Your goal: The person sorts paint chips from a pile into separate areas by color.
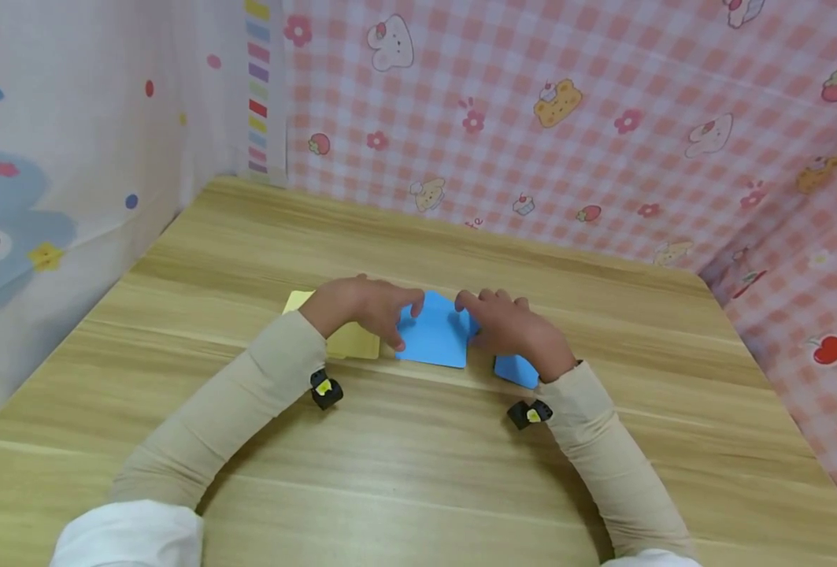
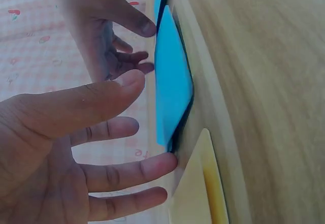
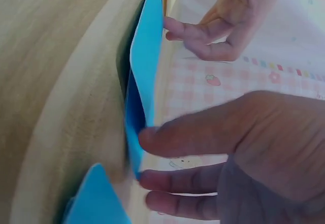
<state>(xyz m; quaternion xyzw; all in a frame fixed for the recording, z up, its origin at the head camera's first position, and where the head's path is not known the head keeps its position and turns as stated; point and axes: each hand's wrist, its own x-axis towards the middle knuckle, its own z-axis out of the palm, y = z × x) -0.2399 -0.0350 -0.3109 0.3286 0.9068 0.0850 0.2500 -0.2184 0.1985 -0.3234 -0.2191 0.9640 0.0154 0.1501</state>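
Observation:
Blue cards (image 1: 432, 335) with rounded corners lie overlapping at mid-table, between the two hands; in the right wrist view a gap shows between two blue layers (image 3: 144, 56). My left hand (image 1: 383, 307) is at their left side, thumb and fingers spread apart, one fingertip (image 2: 170, 160) right at a blue corner. From the other side, my right hand (image 1: 506, 323) has its thumb (image 3: 157, 140) and fingertips at the right edge, apart from each other. Yellow cards (image 1: 354, 341) lie partly hidden beneath the left forearm and hand. Another blue card (image 1: 516, 370) shows below the right hand.
The wood-grain table (image 1: 418, 472) meets a pink checked cloth wall (image 1: 503, 157) at the back and right. A white patterned cloth (image 1: 127, 118) hangs on the left. Small black cameras (image 1: 326, 390) sit at both wrists, close over the table.

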